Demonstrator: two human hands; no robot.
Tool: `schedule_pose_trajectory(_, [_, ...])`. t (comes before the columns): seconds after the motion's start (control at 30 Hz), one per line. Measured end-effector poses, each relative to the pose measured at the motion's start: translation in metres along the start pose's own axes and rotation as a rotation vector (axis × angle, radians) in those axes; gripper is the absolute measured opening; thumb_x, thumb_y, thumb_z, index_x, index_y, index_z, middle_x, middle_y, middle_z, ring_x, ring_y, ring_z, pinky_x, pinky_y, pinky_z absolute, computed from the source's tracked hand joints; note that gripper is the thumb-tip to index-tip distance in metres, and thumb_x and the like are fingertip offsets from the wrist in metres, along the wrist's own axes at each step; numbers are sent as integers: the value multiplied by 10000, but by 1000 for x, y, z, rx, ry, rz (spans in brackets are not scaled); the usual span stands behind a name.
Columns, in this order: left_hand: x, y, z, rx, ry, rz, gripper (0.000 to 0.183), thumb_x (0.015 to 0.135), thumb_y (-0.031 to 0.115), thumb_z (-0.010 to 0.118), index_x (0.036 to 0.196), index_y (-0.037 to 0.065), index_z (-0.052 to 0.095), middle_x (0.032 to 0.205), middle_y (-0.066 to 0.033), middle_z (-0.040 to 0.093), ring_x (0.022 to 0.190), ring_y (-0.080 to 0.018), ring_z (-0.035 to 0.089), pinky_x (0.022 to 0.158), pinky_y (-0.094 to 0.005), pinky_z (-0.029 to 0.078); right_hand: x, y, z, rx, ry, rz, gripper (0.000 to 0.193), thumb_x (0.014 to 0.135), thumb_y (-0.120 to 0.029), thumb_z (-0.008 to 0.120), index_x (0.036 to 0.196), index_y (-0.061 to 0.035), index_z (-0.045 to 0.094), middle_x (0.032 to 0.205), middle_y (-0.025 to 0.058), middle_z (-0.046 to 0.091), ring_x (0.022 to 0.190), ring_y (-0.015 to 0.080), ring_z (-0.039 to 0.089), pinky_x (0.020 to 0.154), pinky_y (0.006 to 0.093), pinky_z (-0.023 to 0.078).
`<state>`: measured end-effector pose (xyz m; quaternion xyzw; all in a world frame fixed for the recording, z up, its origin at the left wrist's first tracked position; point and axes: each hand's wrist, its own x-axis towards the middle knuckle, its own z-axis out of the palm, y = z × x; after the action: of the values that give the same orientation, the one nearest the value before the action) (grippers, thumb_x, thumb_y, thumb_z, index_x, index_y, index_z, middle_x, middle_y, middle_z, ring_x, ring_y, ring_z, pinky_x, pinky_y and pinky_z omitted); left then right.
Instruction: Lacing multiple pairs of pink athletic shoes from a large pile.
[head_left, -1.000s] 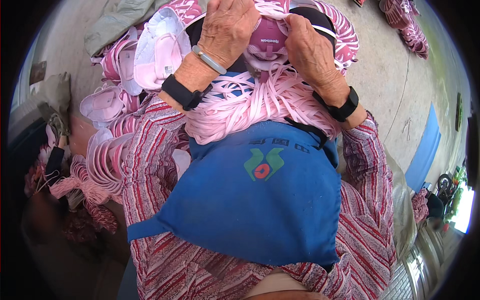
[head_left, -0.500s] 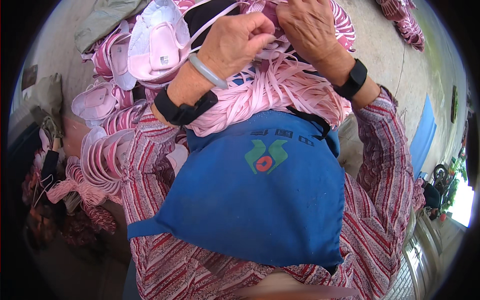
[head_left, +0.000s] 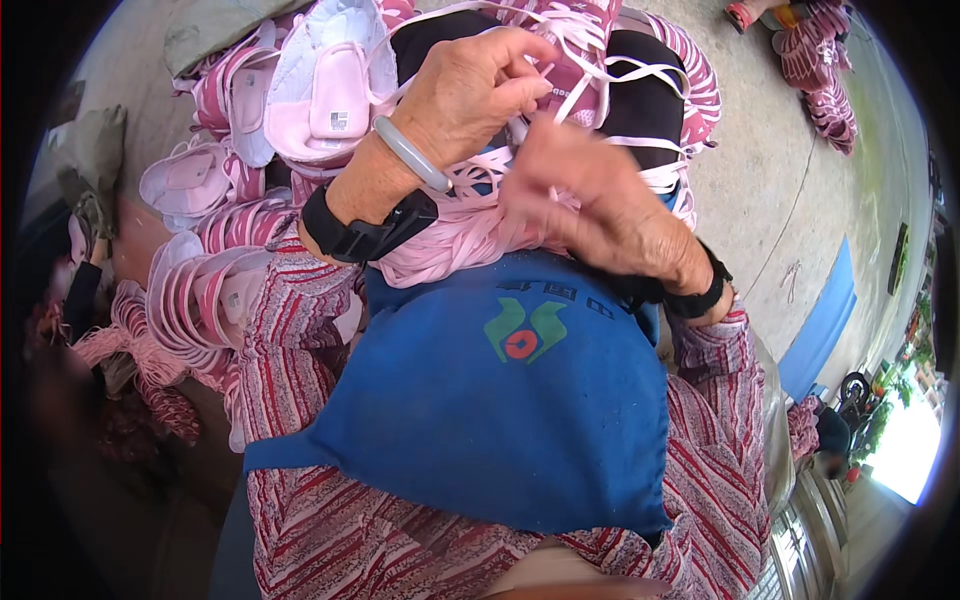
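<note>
My left hand (head_left: 470, 95) pinches a thin pale pink lace (head_left: 590, 70) against a pink shoe upper (head_left: 580, 40) resting on my lap. A pale bangle and a black wristband sit on that wrist. My right hand (head_left: 600, 200), motion-blurred, is just below and to the right, its fingers in the same laces; whether it grips one is unclear. A thick bundle of pink laces (head_left: 450, 240) lies over my knees, above the blue apron (head_left: 500, 400).
A heap of pink and white shoe uppers (head_left: 300, 90) lies at my left, with more stacked by my left elbow (head_left: 200, 300). Another pink pile (head_left: 820, 70) sits on the concrete floor at the far right. A blue sheet (head_left: 825, 320) lies at right.
Both hands have come down from the shoe upper toward my lap. The left hand now pinches a lace; the right hand has swept down and left across the lace bundle.
</note>
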<state>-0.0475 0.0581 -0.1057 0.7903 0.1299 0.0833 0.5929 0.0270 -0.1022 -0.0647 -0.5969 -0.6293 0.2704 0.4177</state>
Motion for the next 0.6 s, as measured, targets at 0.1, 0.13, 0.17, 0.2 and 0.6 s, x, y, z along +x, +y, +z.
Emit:
schedule_pose_trajectory(0.1, [12,-9,5,258,133,220,150,811,153,633,931,64,645,731,-120,648,689,-257,651,624,-319,512,-25,2,5,182,-392,54,106,838,-137,593,877,-40,576,826,120,498,762,290,549,694,384,464])
schedule_pose_trajectory(0.13, [15,-10,4,443,167,367,161,806,166,639,944,83,642,724,-127,637,690,-294,640,627,-346,510,-28,0,5,64,-399,77,113,828,-136,601,876,-37,577,838,122,498,772,288,549,700,383,461])
schedule_pose_trajectory(0.17, [15,-8,5,520,181,419,116,810,157,626,912,105,645,746,-129,615,720,-335,612,641,-391,498,-26,4,1,-24,-280,69,113,825,-131,602,871,-32,572,848,124,497,790,288,547,709,379,461])
schedule_pose_trajectory(0.2, [16,-8,7,519,177,422,116,810,157,626,912,105,645,746,-129,615,720,-335,612,641,-391,498,-21,11,-7,-117,-162,67,113,822,-126,603,866,-28,568,858,125,496,809,289,545,719,376,461])
schedule_pose_trajectory(0.6, [17,-6,11,328,206,123,156,827,88,653,969,24,660,800,-56,635,694,-108,607,619,-247,482,17,43,-84,345,507,556,152,899,-133,503,904,-5,583,677,62,516,623,199,535,538,302,433])
